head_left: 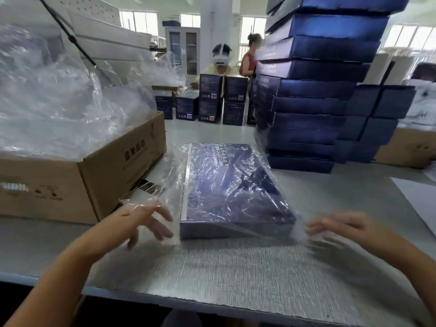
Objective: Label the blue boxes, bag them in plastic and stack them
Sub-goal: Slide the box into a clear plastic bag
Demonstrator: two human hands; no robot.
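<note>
On the grey table (236, 267), a bagged blue box (231, 185) lies between loose, splayed hands (146, 223) (342, 226) near stacked boxes (306, 102).

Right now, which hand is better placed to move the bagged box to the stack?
Right, probably. The right hand is at the near right corner of the bagged box, on the same side as the stack; the left hand is opposite, beside the cardboard carton.

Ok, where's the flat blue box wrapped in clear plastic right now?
In the head view, the flat blue box lies centre on the grey table, between the brown cardboard carton at left and the tall stack of blue boxes at right rear.
</note>
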